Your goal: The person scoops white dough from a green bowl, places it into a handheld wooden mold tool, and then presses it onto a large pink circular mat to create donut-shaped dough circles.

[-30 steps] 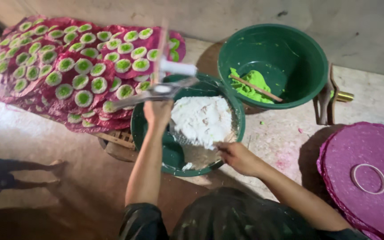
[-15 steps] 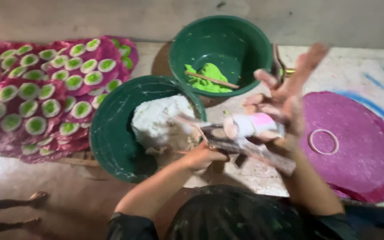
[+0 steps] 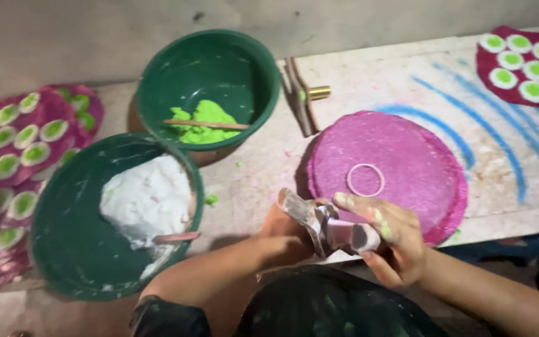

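Observation:
Both my hands meet at the near edge of the table, over a paste-smeared tool (image 3: 325, 226) with a whitish blade and a pink handle. My right hand (image 3: 387, 237), fingers dabbed with green and white, grips its handle end. My left hand (image 3: 282, 228) is closed at the blade end, mostly hidden behind the tool. Just beyond lies a round magenta sheet (image 3: 407, 181) with a small white ring (image 3: 365, 180) on it. To the left stands a green basin of white paste (image 3: 145, 200) with a stick in it.
A second green basin (image 3: 219, 68) behind holds bright green paste and a wooden stick (image 3: 206, 125). Magenta sheets with green-and-white dots (image 3: 14, 143) hang at the left, another (image 3: 525, 65) lies at the far right. Wooden sticks and a brass piece (image 3: 305, 93) lie beside the basin.
My view has swung right. My hands left the white-paste basin, brought the tool to the table's near edge, and my raised right hand closed on its handle.

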